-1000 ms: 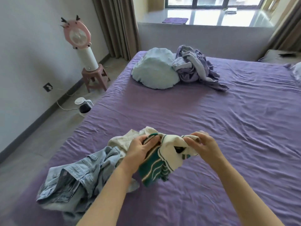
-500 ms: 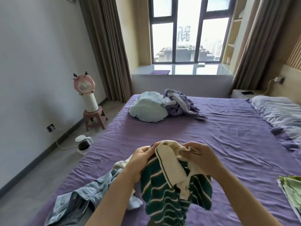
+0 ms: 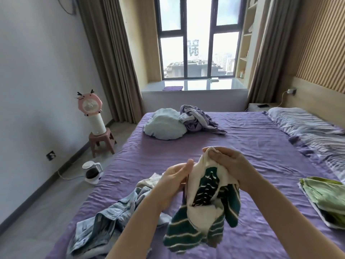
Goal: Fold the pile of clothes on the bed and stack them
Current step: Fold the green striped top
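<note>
I hold a green-and-cream striped shirt (image 3: 201,217) up over the purple bed (image 3: 252,146). My right hand (image 3: 231,166) grips its cream collar at the top. My left hand (image 3: 175,176) holds the shirt's left edge, thumb raised. The shirt hangs bunched below both hands. A light-blue denim garment (image 3: 104,221) and a cream garment (image 3: 149,181) lie crumpled on the bed to the lower left. Folded green clothes (image 3: 324,199) lie at the right edge of the bed.
A pale-blue pillow (image 3: 164,126) and a lilac heap of cloth (image 3: 197,118) sit at the far end. A striped quilt (image 3: 313,131) lies at right. On the floor at left stand a kettle (image 3: 92,172) and a pink fan (image 3: 91,111) on a stool.
The striped shirt has been lifted off the bed and hangs free. My right hand rose above my left. My head tilted up, bringing the window and the folded green clothes into view.
</note>
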